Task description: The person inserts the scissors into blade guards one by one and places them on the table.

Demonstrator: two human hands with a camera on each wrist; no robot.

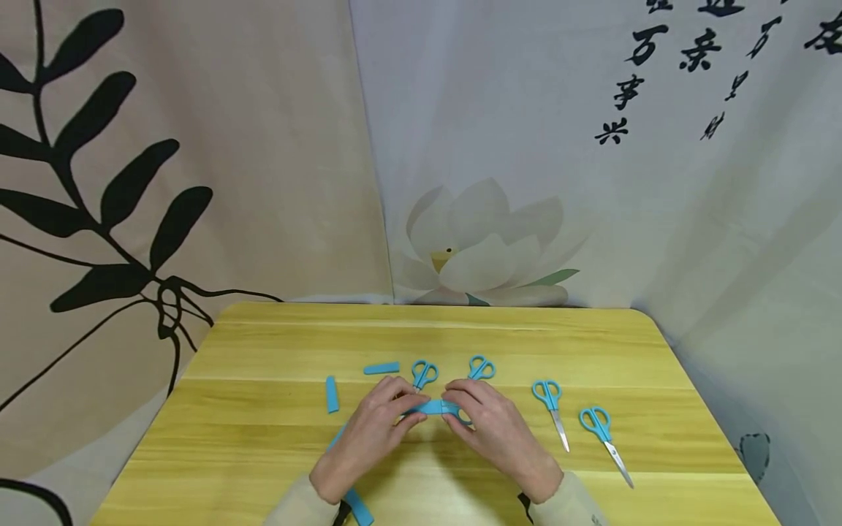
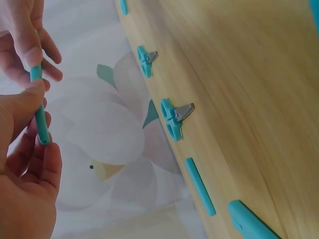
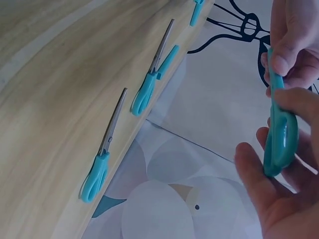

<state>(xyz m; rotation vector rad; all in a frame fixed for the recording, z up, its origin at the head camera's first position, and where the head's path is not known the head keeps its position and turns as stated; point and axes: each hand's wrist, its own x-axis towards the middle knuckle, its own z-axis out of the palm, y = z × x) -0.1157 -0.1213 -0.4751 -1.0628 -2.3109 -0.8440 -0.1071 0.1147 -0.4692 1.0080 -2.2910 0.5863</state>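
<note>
Both hands hold one pair of blue-handled scissors [image 3: 281,142] above the table, a blue blade cover [image 1: 432,407] over its blades. The right hand [image 1: 496,431] grips the handle loops, its thumb and fingers on either side in the right wrist view. The left hand [image 1: 375,427] pinches the cover at its far end between thumb and fingers. Just beyond the hands lie two more scissors, one pair [image 1: 425,372] behind the left fingertips and another pair [image 1: 482,367] behind the right hand. The blades inside the cover are hidden.
To the right on the wooden table [image 1: 263,438] lie two scissors with bare blades, one pair [image 1: 550,405] left of the other pair [image 1: 604,437]. Loose blue covers [image 1: 381,368] lie at the back left. A blue strip [image 1: 359,507] shows beside the left wrist. Printed curtains [image 1: 263,146] hang behind.
</note>
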